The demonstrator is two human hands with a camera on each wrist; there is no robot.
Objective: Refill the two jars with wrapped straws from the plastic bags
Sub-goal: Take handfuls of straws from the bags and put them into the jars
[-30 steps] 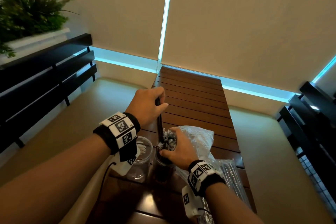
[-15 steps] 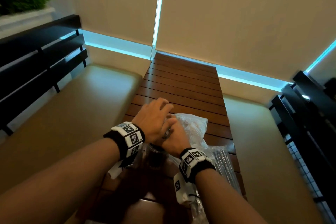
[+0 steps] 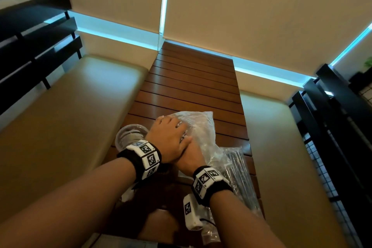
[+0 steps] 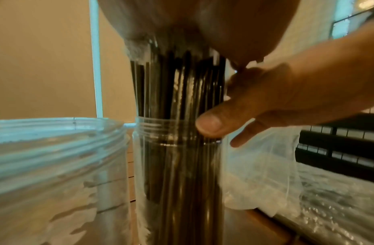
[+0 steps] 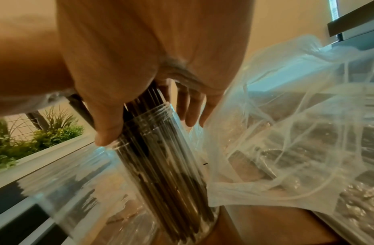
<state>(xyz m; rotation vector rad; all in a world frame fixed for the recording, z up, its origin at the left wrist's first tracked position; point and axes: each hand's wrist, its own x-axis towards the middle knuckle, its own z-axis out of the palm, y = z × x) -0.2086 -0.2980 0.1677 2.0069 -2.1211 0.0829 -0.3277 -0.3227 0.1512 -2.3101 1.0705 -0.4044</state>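
A narrow clear jar (image 4: 177, 174) full of dark wrapped straws (image 4: 177, 86) stands on the wooden table (image 3: 193, 90). My left hand (image 3: 168, 137) lies flat on the straws' tops, palm (image 4: 202, 21) down. My right hand (image 3: 190, 157) sits under it, thumb (image 5: 108, 126) at the jar's rim and fingers (image 5: 190, 114) on the far side, curled round the straw bundle (image 5: 148, 99). A wider clear jar (image 3: 130, 135) stands just left, and I see no straws in it (image 4: 56, 165). In the head view my hands hide the narrow jar.
A crumpled clear plastic bag (image 3: 198, 127) lies against the jar's right side. A second bag with dark straws (image 3: 239, 173) lies flat near the table's right edge. Padded benches (image 3: 70, 117) flank the table. A black railing (image 3: 332, 127) stands at the right.
My left hand, which held a straw upright above the jar, has come down and now lies flat on the straws' tops. My right hand has stayed at the jar's mouth.
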